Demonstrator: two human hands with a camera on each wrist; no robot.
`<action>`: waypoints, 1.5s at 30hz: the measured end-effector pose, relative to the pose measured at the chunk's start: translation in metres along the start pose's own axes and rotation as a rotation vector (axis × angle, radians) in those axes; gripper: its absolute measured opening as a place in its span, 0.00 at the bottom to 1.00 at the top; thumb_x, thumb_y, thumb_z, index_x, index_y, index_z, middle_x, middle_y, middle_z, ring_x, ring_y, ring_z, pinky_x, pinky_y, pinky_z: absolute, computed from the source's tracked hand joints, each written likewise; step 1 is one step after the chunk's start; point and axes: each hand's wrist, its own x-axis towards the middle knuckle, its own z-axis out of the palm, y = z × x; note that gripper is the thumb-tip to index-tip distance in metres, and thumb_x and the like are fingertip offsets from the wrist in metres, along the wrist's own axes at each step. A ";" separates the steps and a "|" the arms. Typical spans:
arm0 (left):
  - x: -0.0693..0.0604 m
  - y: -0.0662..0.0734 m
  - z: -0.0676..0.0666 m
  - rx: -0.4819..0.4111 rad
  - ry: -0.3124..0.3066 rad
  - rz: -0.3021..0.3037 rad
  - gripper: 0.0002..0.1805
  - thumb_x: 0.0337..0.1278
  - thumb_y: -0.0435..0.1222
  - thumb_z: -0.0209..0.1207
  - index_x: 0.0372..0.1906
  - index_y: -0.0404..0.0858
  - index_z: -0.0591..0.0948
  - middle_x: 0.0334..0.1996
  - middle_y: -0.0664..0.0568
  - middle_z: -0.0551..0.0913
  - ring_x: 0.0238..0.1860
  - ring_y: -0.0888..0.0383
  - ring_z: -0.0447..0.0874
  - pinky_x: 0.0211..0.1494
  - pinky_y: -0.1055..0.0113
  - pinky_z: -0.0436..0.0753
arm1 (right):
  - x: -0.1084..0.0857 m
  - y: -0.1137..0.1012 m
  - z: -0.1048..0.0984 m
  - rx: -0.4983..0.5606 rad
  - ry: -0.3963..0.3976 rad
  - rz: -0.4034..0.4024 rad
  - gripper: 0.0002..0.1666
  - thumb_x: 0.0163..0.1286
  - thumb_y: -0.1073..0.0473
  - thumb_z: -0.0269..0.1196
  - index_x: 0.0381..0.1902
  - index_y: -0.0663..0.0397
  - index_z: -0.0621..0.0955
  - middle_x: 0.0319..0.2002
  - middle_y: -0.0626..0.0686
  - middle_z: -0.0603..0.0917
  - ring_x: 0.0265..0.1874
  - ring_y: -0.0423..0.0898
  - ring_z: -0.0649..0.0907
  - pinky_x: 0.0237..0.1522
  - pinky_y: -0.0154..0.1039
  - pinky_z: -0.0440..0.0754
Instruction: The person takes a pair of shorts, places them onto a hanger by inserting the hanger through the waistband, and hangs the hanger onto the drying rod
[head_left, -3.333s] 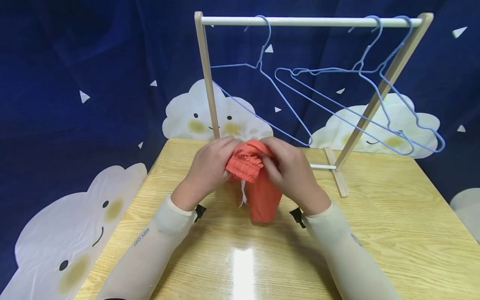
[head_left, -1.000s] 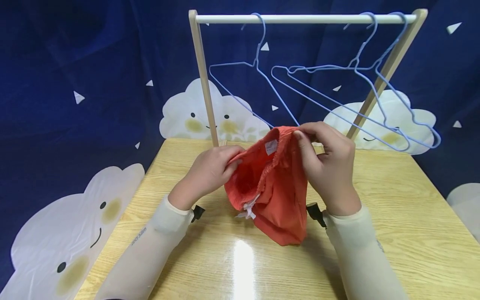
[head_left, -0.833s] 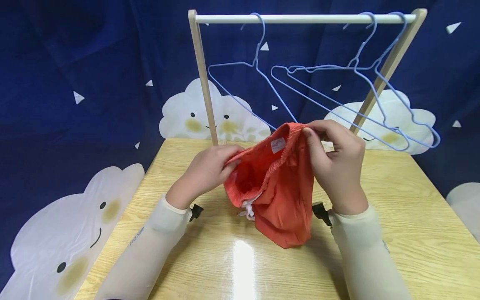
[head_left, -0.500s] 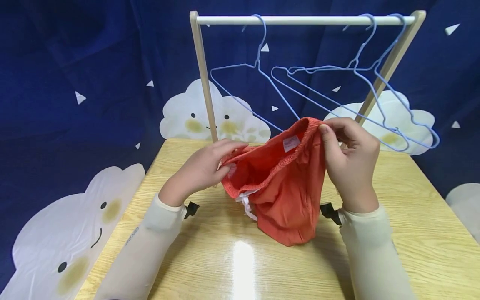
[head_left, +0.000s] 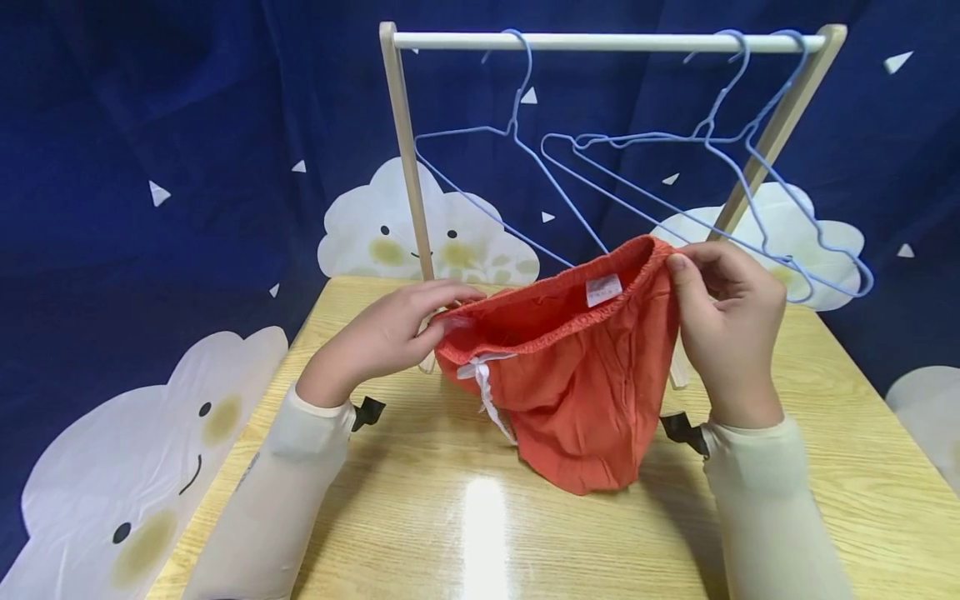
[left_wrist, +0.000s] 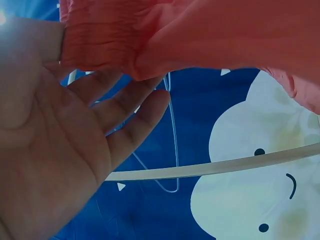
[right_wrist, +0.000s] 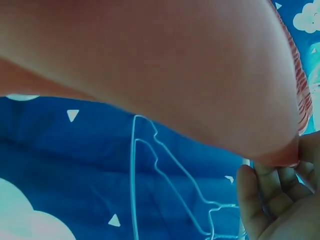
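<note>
A pair of red shorts [head_left: 570, 375] with an elastic waistband, a white tag and a white drawstring hangs above the table, its waist opening facing up. My left hand [head_left: 386, 333] pinches the waistband's left end, thumb inside the opening. In the left wrist view, the other fingers [left_wrist: 135, 120] of that hand are extended behind the gathered waistband. The opposite end of the waistband is pinched between thumb and fingers of my right hand [head_left: 731, 321]. The right wrist view has the cloth [right_wrist: 165, 75] filling its upper part, with the right fingertips at its corner.
Behind the shorts stands a small rack with a white rail [head_left: 615, 42] and wooden posts. One blue hanger [head_left: 555, 183] hangs left of centre, two more blue hangers [head_left: 738, 167] at the right. The wooden table [head_left: 420, 517] lies below the hands.
Earlier the shorts were bunched between both hands. The right hand has since moved right and the left hand slightly left, spreading the waistband wide between them.
</note>
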 end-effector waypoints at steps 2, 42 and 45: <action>0.000 0.000 -0.001 -0.021 0.005 0.007 0.25 0.78 0.30 0.55 0.73 0.49 0.81 0.66 0.55 0.86 0.64 0.56 0.86 0.69 0.53 0.85 | -0.001 0.004 -0.003 -0.001 -0.010 0.018 0.09 0.74 0.65 0.71 0.40 0.71 0.90 0.34 0.38 0.88 0.25 0.36 0.82 0.32 0.23 0.80; -0.002 0.015 0.003 -0.035 0.036 0.006 0.29 0.67 0.31 0.52 0.73 0.36 0.81 0.75 0.45 0.77 0.56 0.49 0.85 0.56 0.55 0.86 | -0.022 0.054 0.011 0.251 -0.591 0.616 0.11 0.84 0.62 0.56 0.41 0.60 0.83 0.30 0.41 0.83 0.30 0.37 0.81 0.36 0.30 0.83; -0.001 0.016 0.003 -0.062 0.069 0.014 0.26 0.71 0.34 0.56 0.72 0.35 0.81 0.74 0.48 0.77 0.37 0.54 0.82 0.43 0.60 0.86 | -0.026 0.058 0.015 0.306 -0.645 0.657 0.12 0.86 0.62 0.53 0.43 0.62 0.81 0.32 0.41 0.82 0.31 0.38 0.81 0.40 0.31 0.84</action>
